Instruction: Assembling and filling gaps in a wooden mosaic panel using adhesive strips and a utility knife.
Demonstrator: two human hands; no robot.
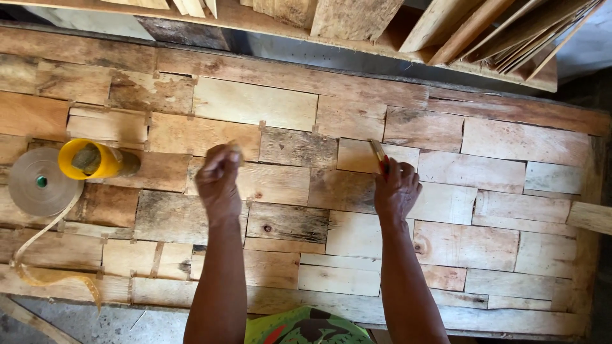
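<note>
1. A workbench (510, 146) covered in patchwork veneer pieces (255, 105) fills the view; stacked wood offcuts (484, 32) lie at 12 to 1 o'clock.
2. At 9 o'clock a yellow cup (95, 159) lies tipped, something dark inside, just beside a brown tape roll (39, 183).
3. The left hand (218, 185), near centre, pinches a small tape scrap (234, 148).
4. The right hand (396, 190), at 3 o'clock from it, grips a red-handled cutter (380, 156) against the veneer.

You have no packages, labels, signs or screens in front of you here. Nothing on the patchwork of wood pieces carries a sticker or printed panel that can be made out.
</note>
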